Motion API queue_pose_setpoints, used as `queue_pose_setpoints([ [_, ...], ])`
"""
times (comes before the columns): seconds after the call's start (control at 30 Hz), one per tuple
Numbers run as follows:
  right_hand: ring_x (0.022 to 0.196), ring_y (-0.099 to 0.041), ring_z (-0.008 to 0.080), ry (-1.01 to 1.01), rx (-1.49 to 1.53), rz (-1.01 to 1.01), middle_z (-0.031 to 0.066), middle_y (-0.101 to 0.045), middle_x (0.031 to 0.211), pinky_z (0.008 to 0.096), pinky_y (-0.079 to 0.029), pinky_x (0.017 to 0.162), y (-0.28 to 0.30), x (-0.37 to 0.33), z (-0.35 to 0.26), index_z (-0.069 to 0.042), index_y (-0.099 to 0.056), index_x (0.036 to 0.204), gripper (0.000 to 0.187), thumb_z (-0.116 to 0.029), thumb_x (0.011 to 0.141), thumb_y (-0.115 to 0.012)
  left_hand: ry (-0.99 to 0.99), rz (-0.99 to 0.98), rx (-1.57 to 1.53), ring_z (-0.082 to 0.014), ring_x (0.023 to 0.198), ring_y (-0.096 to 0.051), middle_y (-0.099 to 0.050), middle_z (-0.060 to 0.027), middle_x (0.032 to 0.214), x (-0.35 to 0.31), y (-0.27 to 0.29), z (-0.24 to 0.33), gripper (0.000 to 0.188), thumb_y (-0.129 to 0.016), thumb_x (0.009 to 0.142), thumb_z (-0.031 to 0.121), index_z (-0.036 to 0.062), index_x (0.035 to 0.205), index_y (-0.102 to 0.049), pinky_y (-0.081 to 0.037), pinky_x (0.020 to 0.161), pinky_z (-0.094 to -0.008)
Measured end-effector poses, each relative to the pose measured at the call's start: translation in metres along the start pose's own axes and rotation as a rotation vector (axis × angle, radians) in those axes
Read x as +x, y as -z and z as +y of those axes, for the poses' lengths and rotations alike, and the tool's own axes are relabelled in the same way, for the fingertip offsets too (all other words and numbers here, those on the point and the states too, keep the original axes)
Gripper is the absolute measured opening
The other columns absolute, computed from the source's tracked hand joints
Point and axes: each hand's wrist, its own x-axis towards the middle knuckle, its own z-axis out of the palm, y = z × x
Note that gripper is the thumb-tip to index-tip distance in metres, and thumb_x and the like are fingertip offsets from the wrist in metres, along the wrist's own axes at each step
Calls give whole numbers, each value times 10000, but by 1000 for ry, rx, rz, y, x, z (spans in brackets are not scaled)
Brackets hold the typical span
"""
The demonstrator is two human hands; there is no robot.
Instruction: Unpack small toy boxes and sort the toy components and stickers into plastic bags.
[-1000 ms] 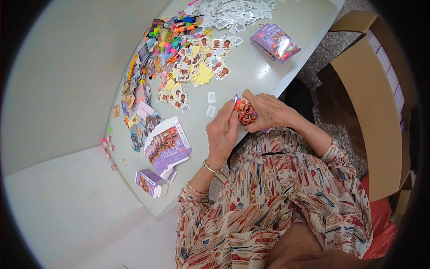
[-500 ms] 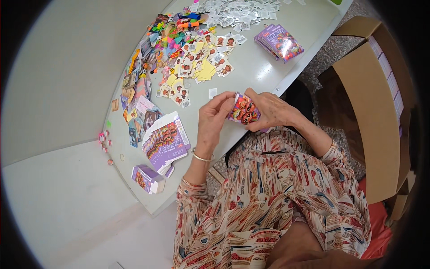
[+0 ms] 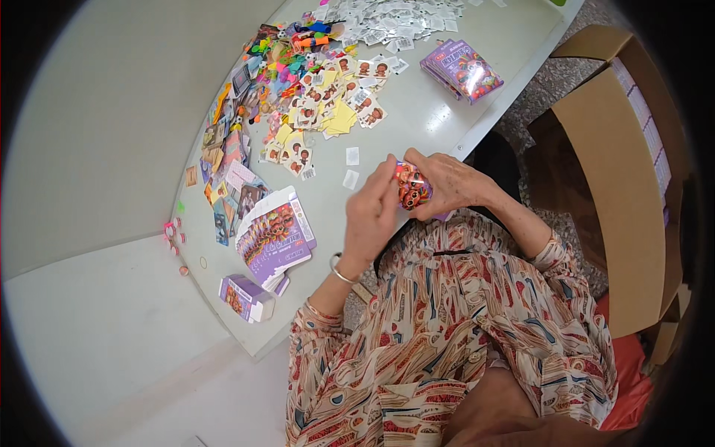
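The right hand point(image 3: 453, 185) is closed on a small purple carton with orange cartoon faces point(image 3: 413, 186), held near the bench's front edge, close to the body; the thumb lies along the top, probably to steady the carton. The left hand point(image 3: 369, 220) is narrow, its bent fingers at the carton's left end; whether they grip cannot be told. Just beyond lie two loose white square sachets point(image 3: 352, 156) on the pale, smooth bench point(image 3: 417, 123). To the left, flat purple-and-white printed cartons point(image 3: 279, 242) overlap in a fan, which seems to leave each edge easy to pick singly; nearer stands a purple-and-white box point(image 3: 246, 298). Farther out, white-and-yellow picture cards point(image 3: 342, 115), multicoloured plastic trinkets point(image 3: 283, 67) and white sachets point(image 3: 387, 18) lie heaped by kind, presumably for quick selection. Shiny purple packs point(image 3: 463, 71) lie apart at the right.
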Motion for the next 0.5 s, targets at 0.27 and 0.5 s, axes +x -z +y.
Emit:
queue_pose_setpoints([
  [0.27, 776, -627, 377, 57, -41, 92, 222, -620, 849, 403, -491, 706, 15, -11, 0, 26, -365, 1223, 839, -314, 592, -802, 193, -54, -194, -160, 898, -667, -669, -95, 1101, 12, 4, -21, 367, -559, 912, 38, -12, 1275, -528, -528, 773, -283],
  [0.5, 1317, -383, 272, 275, 318, 153, 145, -361, 1434, 406, -306, 1094, 25, -17, 16, -45, -190, 1471, 1275, -397, 495, -932, 550, 77, -1122, -110, 894, -637, -664, -75, 1058, 24, 3, -14, 303, -584, 935, 97, -16, 1216, -560, -531, 785, -262],
])
